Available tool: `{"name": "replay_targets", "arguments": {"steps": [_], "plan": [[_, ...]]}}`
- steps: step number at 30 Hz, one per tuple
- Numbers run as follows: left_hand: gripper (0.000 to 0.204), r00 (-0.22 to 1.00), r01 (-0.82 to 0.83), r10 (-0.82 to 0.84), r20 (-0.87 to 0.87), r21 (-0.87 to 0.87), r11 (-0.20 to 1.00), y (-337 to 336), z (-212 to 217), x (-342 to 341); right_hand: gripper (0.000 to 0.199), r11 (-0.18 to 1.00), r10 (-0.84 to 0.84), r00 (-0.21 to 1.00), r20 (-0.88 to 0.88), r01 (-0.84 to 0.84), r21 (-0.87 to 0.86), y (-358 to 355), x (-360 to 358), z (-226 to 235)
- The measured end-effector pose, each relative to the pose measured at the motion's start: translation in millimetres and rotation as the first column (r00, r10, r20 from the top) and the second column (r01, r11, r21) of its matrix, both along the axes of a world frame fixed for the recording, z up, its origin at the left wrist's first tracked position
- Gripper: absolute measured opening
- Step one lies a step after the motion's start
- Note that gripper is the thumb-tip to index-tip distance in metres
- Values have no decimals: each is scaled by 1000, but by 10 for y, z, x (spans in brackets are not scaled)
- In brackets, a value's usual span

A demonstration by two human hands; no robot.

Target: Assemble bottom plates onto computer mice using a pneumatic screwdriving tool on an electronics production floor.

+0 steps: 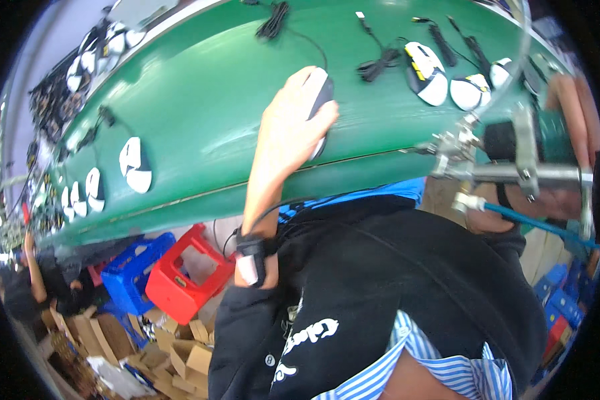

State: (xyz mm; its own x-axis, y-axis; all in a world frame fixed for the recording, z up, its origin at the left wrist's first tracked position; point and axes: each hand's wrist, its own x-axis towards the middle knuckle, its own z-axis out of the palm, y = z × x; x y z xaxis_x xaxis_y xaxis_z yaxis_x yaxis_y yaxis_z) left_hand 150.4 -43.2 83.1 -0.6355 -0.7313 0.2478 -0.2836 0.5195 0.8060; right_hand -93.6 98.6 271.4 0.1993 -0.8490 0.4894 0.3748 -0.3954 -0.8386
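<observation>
My left hand [283, 130] is closed over a white and dark grey computer mouse [321, 93] on the green conveyor belt [207, 87]. The thumb lies along the mouse's right side, and its cable runs away to a tied black bundle [273, 21] at the far side. A black band with a pale label is round my left wrist. On the right, my right hand [543, 200] is mostly hidden behind a metal bar and a blue tube, its fingers not distinguishable. Bare skin [570, 110] also shows at the right rim; whose it is I cannot tell.
Several white and black mice [135, 167] lie along the belt's left; others [427, 73] with bundled cables lie right. A metal fixture [460, 150] juts over the near right edge. Below left are a red plastic stool [180, 280], a blue one [130, 277], cardboard boxes [187, 363] and another person.
</observation>
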Motion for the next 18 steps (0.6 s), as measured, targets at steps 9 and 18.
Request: {"name": "replay_targets", "arguments": {"steps": [9, 18], "plan": [[50, 522, 755, 524, -674, 651, 85, 568, -150, -139, 21, 999, -44, 998, 48, 44, -7, -390, 159, -120], [49, 517, 741, 515, -684, 659, 131, 580, -171, -100, 30, 996, 60, 998, -9, -60, 63, -643, 207, -191]]}}
